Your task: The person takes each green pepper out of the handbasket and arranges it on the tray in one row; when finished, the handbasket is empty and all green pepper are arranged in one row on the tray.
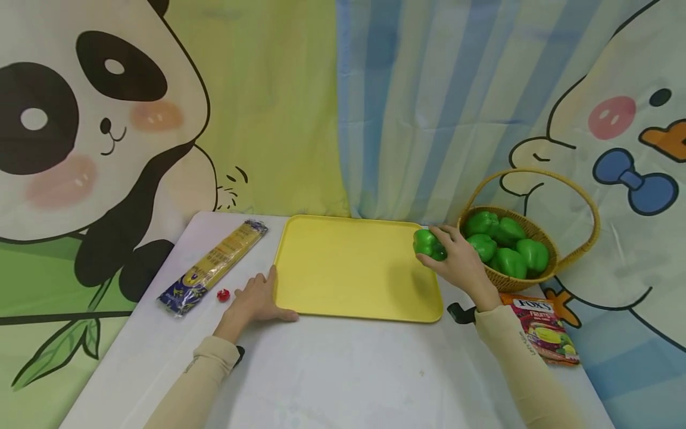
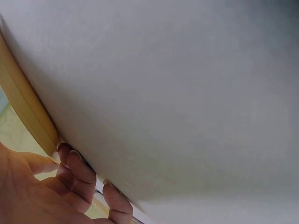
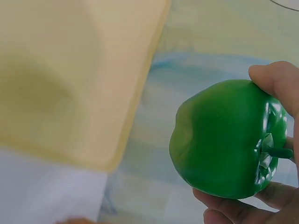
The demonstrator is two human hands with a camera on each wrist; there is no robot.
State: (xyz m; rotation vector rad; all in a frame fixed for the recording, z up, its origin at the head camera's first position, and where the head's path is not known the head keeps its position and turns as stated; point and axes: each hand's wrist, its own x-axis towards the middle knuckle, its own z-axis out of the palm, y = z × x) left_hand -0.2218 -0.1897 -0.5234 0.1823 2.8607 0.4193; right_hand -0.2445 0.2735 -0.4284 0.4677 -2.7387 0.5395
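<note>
A green bell pepper (image 1: 425, 243) is held by my right hand (image 1: 460, 262) above the right edge of the yellow tray (image 1: 354, 268). In the right wrist view the thumb and fingers curl round the pepper (image 3: 224, 140), its stem toward the palm. My left hand (image 1: 259, 300) rests at the tray's near left corner, thumb along the front edge and fingers by the left side. The left wrist view shows its fingertips (image 2: 81, 168) touching the white tabletop beside the tray's rim (image 2: 25, 98). Several more green peppers (image 1: 508, 262) lie in a wicker basket (image 1: 552, 271).
A long clear-and-blue packet of pasta (image 1: 214, 265) lies left of the tray, with a small red object (image 1: 223, 295) near it. A red FOX'S candy bag (image 1: 543, 330) lies in front of the basket. Printed curtains (image 1: 396, 107) hang behind the table.
</note>
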